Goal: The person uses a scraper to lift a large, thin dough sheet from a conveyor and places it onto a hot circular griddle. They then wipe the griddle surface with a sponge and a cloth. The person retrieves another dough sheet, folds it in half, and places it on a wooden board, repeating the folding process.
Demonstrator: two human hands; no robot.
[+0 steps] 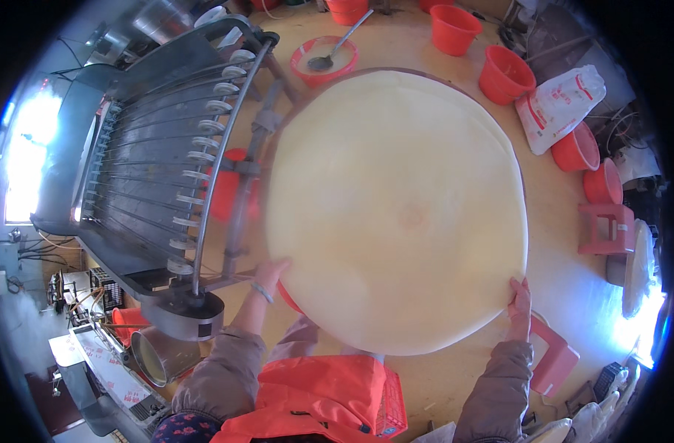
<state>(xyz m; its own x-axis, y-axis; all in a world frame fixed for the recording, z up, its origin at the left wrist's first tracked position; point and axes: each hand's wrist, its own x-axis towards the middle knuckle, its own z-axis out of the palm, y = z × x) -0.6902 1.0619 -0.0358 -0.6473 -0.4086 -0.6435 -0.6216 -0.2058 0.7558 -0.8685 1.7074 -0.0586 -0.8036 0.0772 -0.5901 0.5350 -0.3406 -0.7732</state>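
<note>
In front of me lies a very wide, thin, pale cream round sheet point(396, 199) that looks like dough or a large flat pancake. A dark reddish-brown rim shows under its far edge. At the near left edge my left hand point(270, 276) is closed on the sheet's border; part of its fingers is hidden. My right hand point(521, 295) pinches the near right edge, thumb on top and the other fingers out of sight beneath. A bracelet circles my left wrist, and a red apron point(315, 391) covers my lap.
Left stands a metal conveyor machine point(152, 140) with a row of pale rollers. Beyond the sheet, a red basin point(307, 77) holds batter and a ladle point(321, 63). Red buckets point(505, 74), a white sack point(562, 107) and a pink stool point(606, 227) line the right.
</note>
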